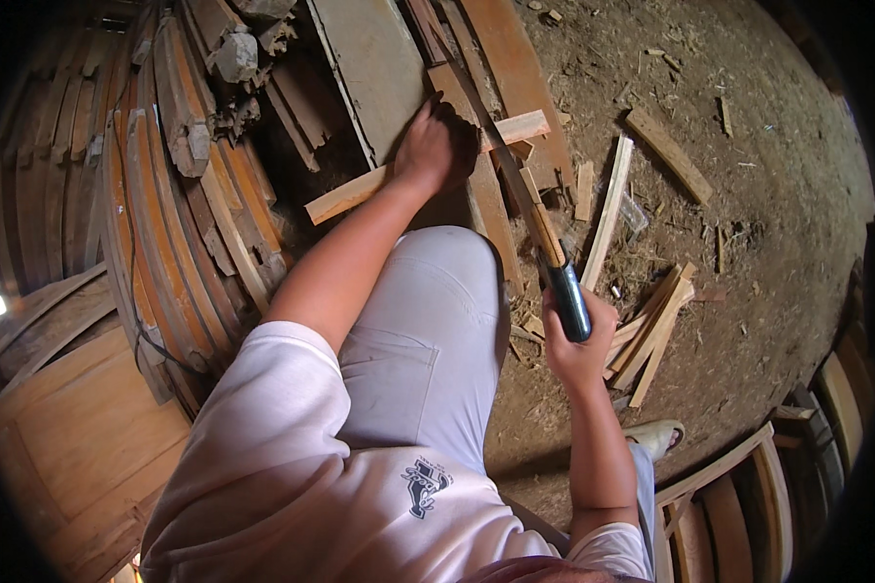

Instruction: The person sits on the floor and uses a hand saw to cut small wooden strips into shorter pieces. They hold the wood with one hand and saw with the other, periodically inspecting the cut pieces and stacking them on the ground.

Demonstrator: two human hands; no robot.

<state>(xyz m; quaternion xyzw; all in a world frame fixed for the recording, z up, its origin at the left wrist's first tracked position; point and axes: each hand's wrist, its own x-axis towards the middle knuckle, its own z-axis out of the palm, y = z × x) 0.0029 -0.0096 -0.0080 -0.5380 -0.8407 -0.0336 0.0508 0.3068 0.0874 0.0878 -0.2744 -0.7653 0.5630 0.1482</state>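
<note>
My right hand [579,328] is closed round the dark, glossy handle of a handsaw [511,173]. Its long, narrow blade slants up and away to the left and crosses a light wooden strip [517,130] near the strip's right end. My left hand [439,144] presses down on that strip just left of the blade, fingers curled over it and partly in shadow. Under the strip, long boards [486,209] run away from me. My bent leg [426,282] in light grey trousers reaches up to these boards.
Stacked wooden lengths [170,233] fill the left side, beside a panelled wooden piece [92,428]. Offcuts [651,325], a loose slat [608,209] and a short board [669,155] lie on the dirt floor [778,253]. Curved wooden frames [729,515] stand at lower right.
</note>
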